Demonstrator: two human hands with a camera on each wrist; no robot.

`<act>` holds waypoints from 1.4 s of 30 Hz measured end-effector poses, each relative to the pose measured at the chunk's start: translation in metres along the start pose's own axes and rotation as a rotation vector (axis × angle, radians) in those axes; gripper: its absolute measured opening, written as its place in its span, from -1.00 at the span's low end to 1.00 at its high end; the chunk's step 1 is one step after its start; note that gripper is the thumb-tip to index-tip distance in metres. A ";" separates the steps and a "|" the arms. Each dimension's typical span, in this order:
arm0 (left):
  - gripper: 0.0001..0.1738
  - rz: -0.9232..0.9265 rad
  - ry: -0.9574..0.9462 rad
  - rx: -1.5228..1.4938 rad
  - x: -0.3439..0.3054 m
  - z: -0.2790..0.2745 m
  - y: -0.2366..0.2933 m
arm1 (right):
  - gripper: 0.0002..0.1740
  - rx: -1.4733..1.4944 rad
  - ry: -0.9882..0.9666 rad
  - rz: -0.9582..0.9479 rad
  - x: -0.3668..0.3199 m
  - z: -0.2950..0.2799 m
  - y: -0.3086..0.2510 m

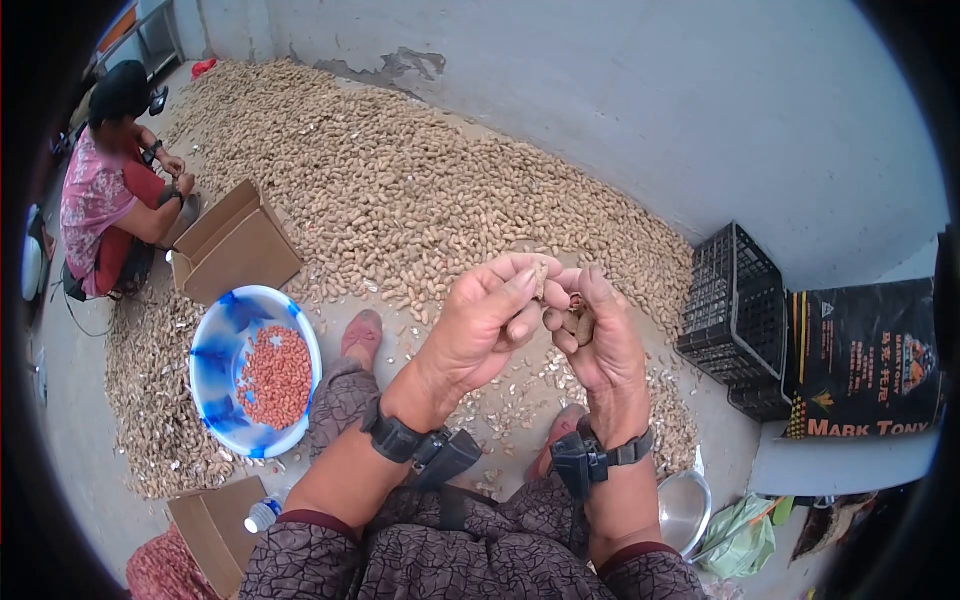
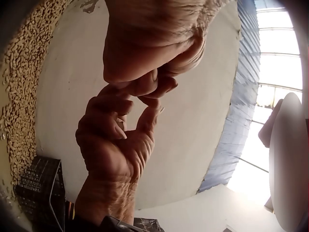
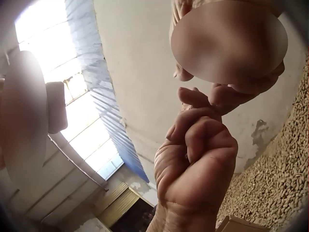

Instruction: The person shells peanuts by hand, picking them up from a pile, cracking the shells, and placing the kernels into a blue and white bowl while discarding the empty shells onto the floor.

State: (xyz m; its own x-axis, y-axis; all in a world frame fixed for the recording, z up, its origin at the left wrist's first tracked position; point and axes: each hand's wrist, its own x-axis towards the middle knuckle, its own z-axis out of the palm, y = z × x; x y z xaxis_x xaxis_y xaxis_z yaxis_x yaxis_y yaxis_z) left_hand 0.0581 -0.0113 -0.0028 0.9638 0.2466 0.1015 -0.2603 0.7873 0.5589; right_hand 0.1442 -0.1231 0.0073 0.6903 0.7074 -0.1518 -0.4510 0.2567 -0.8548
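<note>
Above the lap, both hands meet in the middle of the head view. The left hand (image 1: 480, 325) pinches a peanut (image 1: 541, 280) between thumb and fingers. Right beside it, the right hand (image 1: 612, 350) has its fingers curled round several unshelled peanuts (image 1: 575, 322), and its raised thumb is close to the pinched one. A dark reddish bit shows among them. In the left wrist view, the right hand (image 2: 108, 140) comes up from below to the left hand (image 2: 149, 48). The right wrist view has the left hand (image 3: 198, 159) below, its fingers folded over; peanuts are mostly hidden there.
A large heap of unshelled peanuts (image 1: 400, 190) spreads along the wall. The blue-and-white basin (image 1: 207, 365) at the left contains red kernels. Near it are a cardboard box (image 1: 250, 255) and a crouching person (image 1: 105, 195). Black crates (image 1: 735, 300) and a metal bowl (image 1: 685, 510) stand at the right.
</note>
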 end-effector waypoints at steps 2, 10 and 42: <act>-0.72 0.001 0.021 0.062 -0.001 0.003 0.000 | -0.61 -0.045 -0.033 -0.018 -0.003 0.003 -0.004; -0.68 0.016 0.016 0.328 -0.003 0.008 -0.008 | -0.63 -0.265 -0.153 -0.011 -0.010 0.003 -0.011; -0.59 0.115 0.007 0.441 -0.006 0.011 -0.020 | -0.82 -0.088 -0.139 -0.013 -0.014 0.008 -0.017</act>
State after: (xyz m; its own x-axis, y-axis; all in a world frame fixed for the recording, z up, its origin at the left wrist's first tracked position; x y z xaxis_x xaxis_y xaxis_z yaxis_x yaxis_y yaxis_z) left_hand 0.0579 -0.0352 -0.0059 0.9294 0.3230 0.1788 -0.3145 0.4394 0.8414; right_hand 0.1376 -0.1324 0.0279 0.6079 0.7904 -0.0753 -0.3868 0.2120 -0.8975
